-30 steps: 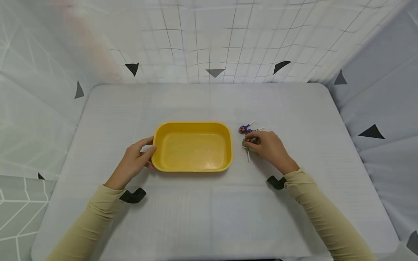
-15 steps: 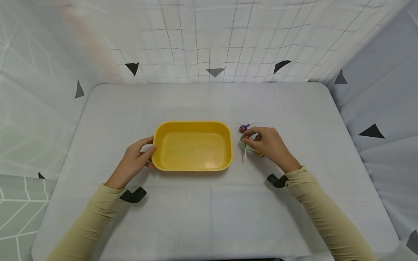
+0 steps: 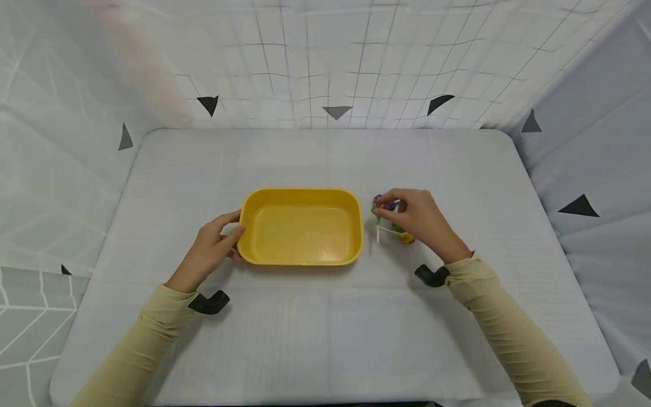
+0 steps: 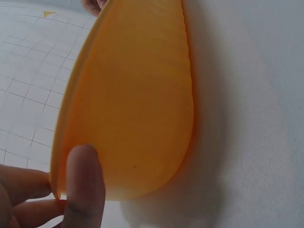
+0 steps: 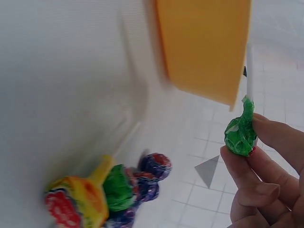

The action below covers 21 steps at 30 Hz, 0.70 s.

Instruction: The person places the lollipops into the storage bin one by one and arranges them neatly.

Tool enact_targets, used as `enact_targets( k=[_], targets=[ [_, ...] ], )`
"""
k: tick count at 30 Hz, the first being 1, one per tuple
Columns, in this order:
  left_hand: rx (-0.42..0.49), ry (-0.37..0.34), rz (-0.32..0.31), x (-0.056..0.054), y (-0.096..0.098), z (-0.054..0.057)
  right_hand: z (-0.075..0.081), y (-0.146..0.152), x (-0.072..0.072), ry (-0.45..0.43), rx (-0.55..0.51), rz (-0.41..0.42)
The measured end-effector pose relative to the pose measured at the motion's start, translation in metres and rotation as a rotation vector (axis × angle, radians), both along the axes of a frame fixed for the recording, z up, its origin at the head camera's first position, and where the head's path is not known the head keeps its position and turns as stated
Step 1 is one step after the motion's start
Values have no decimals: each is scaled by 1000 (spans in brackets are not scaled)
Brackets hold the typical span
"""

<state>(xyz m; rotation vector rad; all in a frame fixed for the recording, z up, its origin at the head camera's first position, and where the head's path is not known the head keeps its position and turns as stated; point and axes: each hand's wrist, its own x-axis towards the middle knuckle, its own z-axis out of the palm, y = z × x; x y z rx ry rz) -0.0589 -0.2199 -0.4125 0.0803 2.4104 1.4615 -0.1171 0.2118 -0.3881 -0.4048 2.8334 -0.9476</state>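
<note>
A yellow tray with raised walls lies on the table. My left hand holds its left end; in the left wrist view the thumb lies against the tray wall and other fingers are at the rim. Right of the tray, my right hand pinches a green-wrapped lollipop by its head, raised off the table, the white stick pointing down in the head view. Below this hand lie a yellow-wrapped lollipop, another green one and several purple ones, partly hidden by one another.
The white-covered table extends around the tray. White sheets with black triangular marks surround it at the back and sides. A black wrist mount sticks out from the left sleeve, another black mount from the right.
My right hand has picked up the green lollipop from the pile and moved it slightly left and away from me. The yellow lollipop has come into view. My left hand stays at the tray.
</note>
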Motion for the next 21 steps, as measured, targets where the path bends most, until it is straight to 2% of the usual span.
enact_targets(
  k=[10, 21],
  targets=[
    [14, 5, -1, 1, 0, 1, 18, -17, -6, 0, -24, 34],
    [22, -16, 3, 0, -1, -1, 27, -40, -12, 40, -27, 88]
  ],
)
